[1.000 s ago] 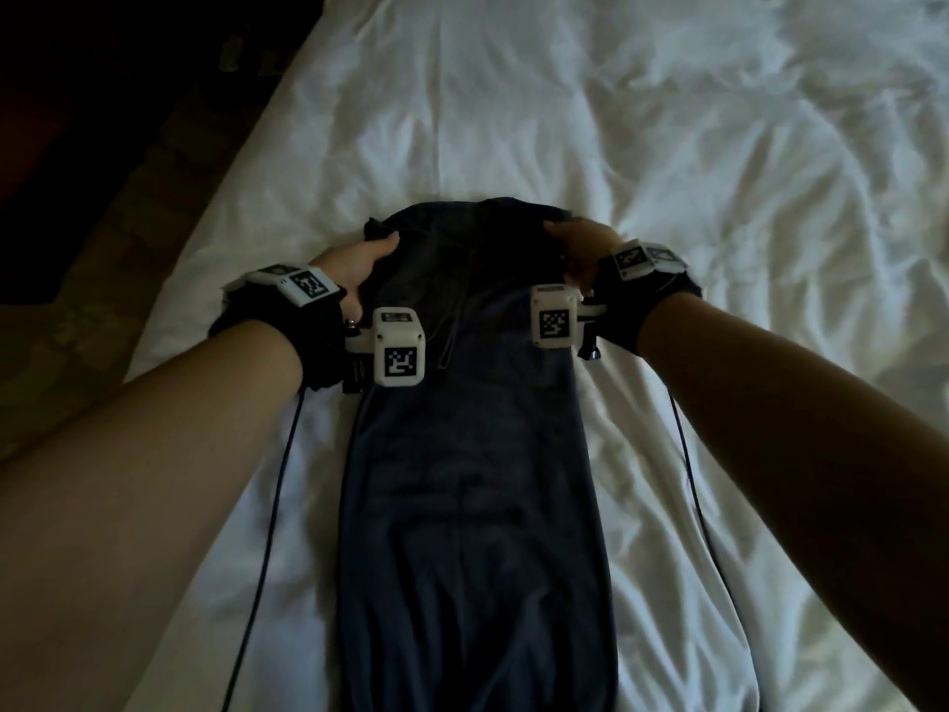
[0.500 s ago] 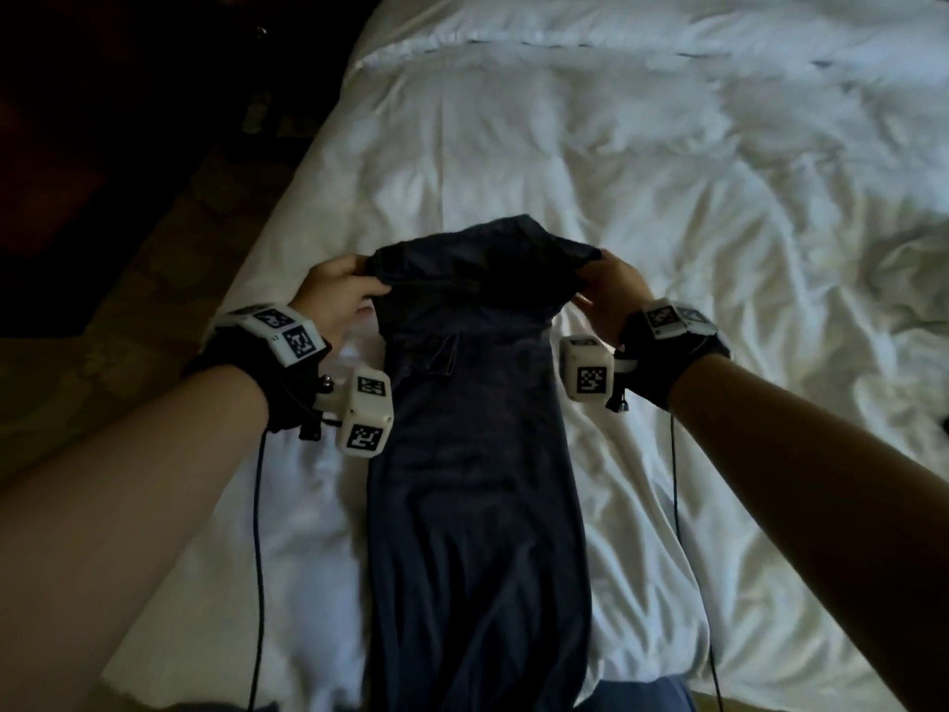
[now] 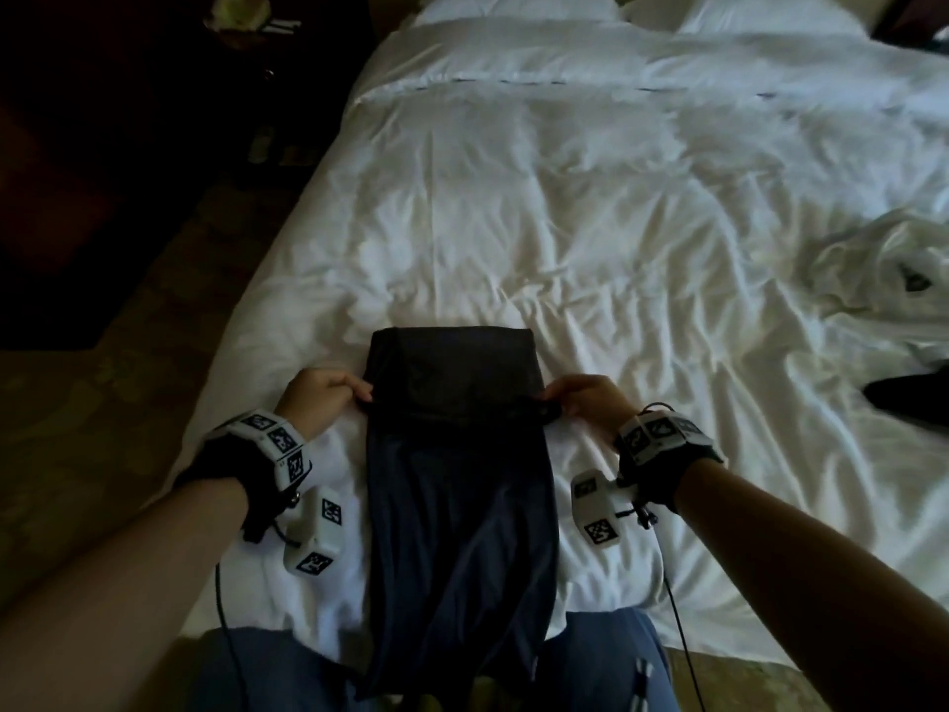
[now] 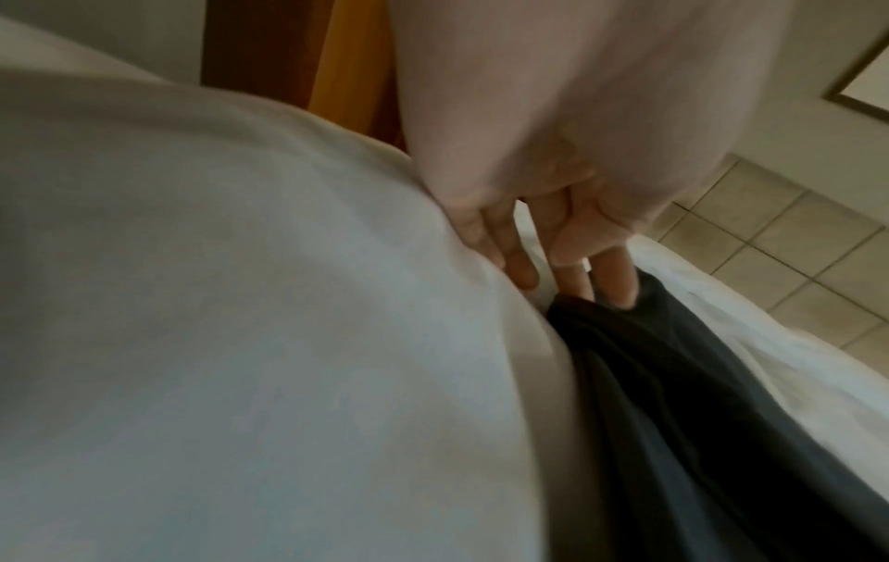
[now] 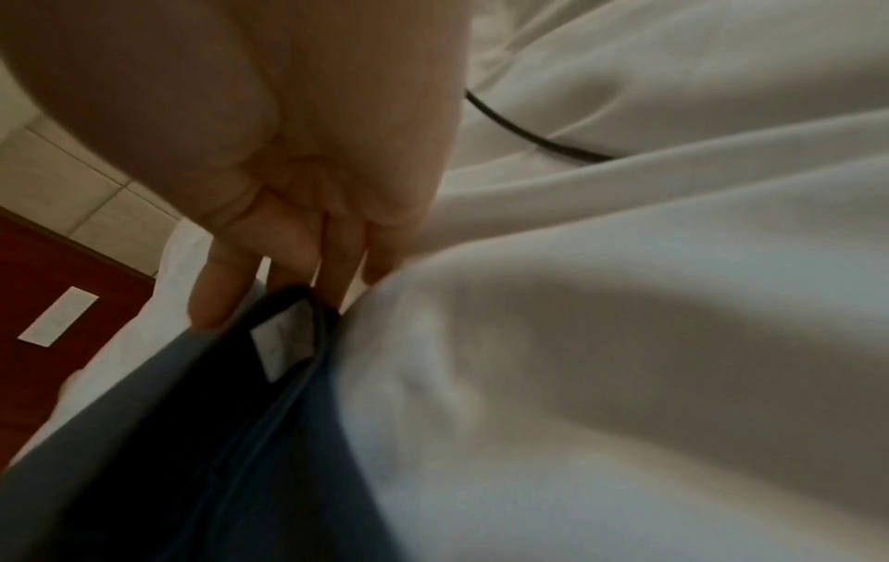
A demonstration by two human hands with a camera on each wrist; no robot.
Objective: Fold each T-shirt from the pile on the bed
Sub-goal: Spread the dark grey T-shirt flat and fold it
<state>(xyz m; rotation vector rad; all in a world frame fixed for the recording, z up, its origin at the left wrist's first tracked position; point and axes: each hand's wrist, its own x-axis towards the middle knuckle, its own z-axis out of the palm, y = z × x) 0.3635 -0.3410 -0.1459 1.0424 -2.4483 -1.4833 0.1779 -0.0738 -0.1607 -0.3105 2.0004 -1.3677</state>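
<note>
Since a second ago, I am drawing the top of the dark T-shirt (image 3: pixel 452 454) back toward the bed's (image 3: pixel 565 223) near edge, over its lower half. My left hand (image 3: pixel 321 400) and right hand (image 3: pixel 588 405) are each pinching a corner of that folded-over end. I am judging this the lengthwise fold, so next I am needing to carry both corners evenly down to the hem.

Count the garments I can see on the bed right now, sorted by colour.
Dark navy T-shirt, held by left hand and right hand: 1
White crumpled garment: 1
Black garment at right edge: 1
Total: 3
</note>
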